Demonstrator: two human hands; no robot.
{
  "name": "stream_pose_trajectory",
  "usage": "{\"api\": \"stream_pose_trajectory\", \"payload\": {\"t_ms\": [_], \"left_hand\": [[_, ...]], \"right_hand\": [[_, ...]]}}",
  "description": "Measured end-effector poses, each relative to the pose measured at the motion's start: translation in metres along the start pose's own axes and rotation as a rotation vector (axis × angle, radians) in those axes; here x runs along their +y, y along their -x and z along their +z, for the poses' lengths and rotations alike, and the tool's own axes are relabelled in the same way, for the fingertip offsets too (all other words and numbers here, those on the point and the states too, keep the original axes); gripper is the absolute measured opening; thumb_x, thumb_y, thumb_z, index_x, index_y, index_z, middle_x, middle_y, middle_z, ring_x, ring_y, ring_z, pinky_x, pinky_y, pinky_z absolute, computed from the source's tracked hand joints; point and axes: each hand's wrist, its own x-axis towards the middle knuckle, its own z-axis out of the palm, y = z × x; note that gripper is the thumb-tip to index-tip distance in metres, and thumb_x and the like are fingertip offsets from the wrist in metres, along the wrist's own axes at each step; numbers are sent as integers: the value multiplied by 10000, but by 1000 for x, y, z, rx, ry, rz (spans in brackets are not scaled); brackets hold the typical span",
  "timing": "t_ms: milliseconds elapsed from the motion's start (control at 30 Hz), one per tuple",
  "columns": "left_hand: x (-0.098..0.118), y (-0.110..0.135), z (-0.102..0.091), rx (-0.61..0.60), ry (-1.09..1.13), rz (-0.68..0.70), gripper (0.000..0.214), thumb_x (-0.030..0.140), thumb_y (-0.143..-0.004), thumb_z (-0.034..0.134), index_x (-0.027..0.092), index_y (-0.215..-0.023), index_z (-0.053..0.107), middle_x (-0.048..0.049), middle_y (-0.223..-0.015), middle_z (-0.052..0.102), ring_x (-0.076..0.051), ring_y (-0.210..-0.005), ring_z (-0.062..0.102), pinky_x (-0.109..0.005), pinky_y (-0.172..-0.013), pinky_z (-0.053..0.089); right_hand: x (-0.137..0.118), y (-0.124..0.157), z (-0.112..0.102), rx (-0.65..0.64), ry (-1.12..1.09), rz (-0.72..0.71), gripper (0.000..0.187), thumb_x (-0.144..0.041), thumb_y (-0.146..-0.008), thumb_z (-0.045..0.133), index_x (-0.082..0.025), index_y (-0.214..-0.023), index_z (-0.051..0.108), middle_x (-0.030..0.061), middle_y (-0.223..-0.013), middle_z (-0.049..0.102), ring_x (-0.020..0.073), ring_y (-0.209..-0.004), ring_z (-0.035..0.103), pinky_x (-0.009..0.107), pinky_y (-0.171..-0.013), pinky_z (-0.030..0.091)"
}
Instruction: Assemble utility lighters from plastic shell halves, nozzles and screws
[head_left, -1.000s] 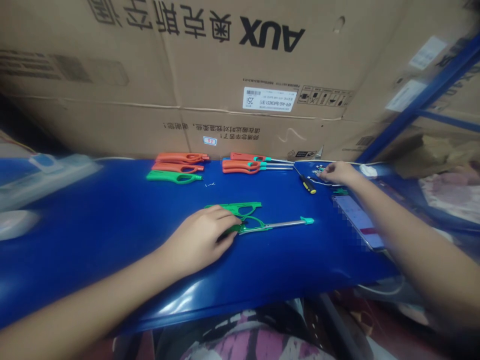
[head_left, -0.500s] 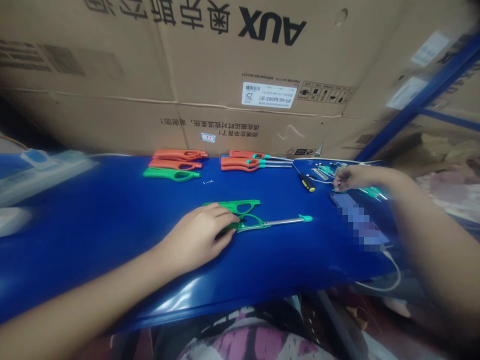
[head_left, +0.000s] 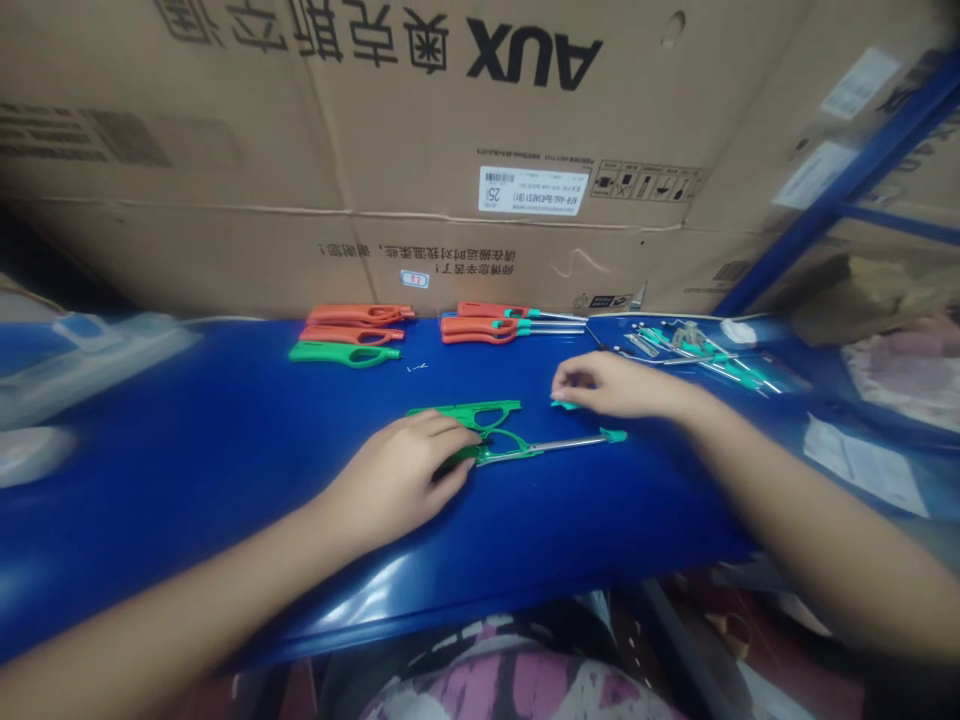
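Note:
My left hand [head_left: 409, 462] is closed around the handle end of an opened green long-nosed lighter [head_left: 510, 446]; its metal tube points right and ends in a teal piece [head_left: 613, 436]. Just behind it lies a matching green half-shell [head_left: 480, 412]. My right hand [head_left: 604, 385], above the tube, pinches a small teal plastic part [head_left: 565, 405], mostly covered by the fingers.
Orange handles [head_left: 352, 318] and a green handle [head_left: 341, 354] lie at the back left. Orange lighters [head_left: 480, 328] with metal tubes lie beside them. Teal parts and rods [head_left: 712, 360] are heaped at right. A big carton [head_left: 420, 150] stands behind the blue table [head_left: 225, 430].
My right hand has moved left from the parts heap toward the green lighter, now with a teal part. The phone at right is no longer visible. My left hand stays put.

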Motion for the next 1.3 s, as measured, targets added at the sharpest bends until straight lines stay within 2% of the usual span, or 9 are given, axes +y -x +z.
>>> {"api": "stream_pose_trajectory", "payload": {"t_ms": [167,300,467,600,767,900,1000,1167,1300], "left_hand": [[3,1,1,14,1,-16,277,278,-976,522,197,-1193,673,-83,-1187,705,-258,-1097,646,-447,-970,533],[4,2,2,17,0,-15,287,282,-971,531,202,-1216,659,-81,-1191,700,-259,-1096,644,-445,-969,533],[3,1,5,20,4,-40,328,359,-961,571,212,-1248,633,-88,-1212,678,-270,-1104,629,-454,-971,530],[1,1,7,0,-1,-50,359,370,-954,589,217,-1278,610,-92,-1226,658,-281,-1118,610,-471,-976,521],[0,-1,9,6,21,-58,325,314,-962,562,218,-1268,613,-92,-1220,649,-272,-1115,604,-464,-975,521],[0,-1,10,17,41,-51,307,307,-978,533,216,-1260,614,-89,-1224,648,-265,-1121,602,-461,-984,519],[-1,0,11,15,51,-44,288,298,-998,507,209,-1249,618,-84,-1219,654,-257,-1116,605,-455,-987,518],[-2,0,10,9,60,-47,273,282,-991,531,214,-1238,626,-79,-1217,661,-257,-1124,611,-452,-991,520],[0,1,9,7,60,-58,274,285,-977,561,208,-1230,634,-82,-1203,668,-261,-1114,621,-449,-984,528]], "right_hand": [[-22,-7,33,89,139,-34,145,-326,-924,581,-209,-938,664,40,-875,710,174,-753,618,268,-644,398],[-20,-5,42,213,271,-19,286,-434,-965,522,-200,-1112,596,95,-1051,672,232,-870,618,301,-668,393],[-8,3,40,178,246,-103,329,-498,-938,558,-205,-1088,568,74,-1063,638,209,-867,614,306,-717,432],[-2,5,38,140,236,-142,217,-396,-925,608,-198,-1004,570,68,-1043,637,189,-844,595,289,-702,420],[0,1,38,153,162,-140,143,-317,-918,637,-201,-998,612,22,-850,656,151,-721,575,257,-626,376],[2,4,36,147,136,-175,270,-345,-901,664,-216,-1133,616,27,-895,656,156,-755,578,257,-635,387],[4,7,32,148,176,-143,356,-404,-843,721,-217,-1123,605,28,-931,657,170,-780,579,263,-631,390],[7,6,30,117,203,-170,104,-297,-911,616,-195,-928,629,51,-959,655,165,-765,576,277,-655,399],[0,5,33,157,120,-242,103,-232,-934,564,-186,-867,628,41,-845,667,161,-739,589,273,-676,412]]}}
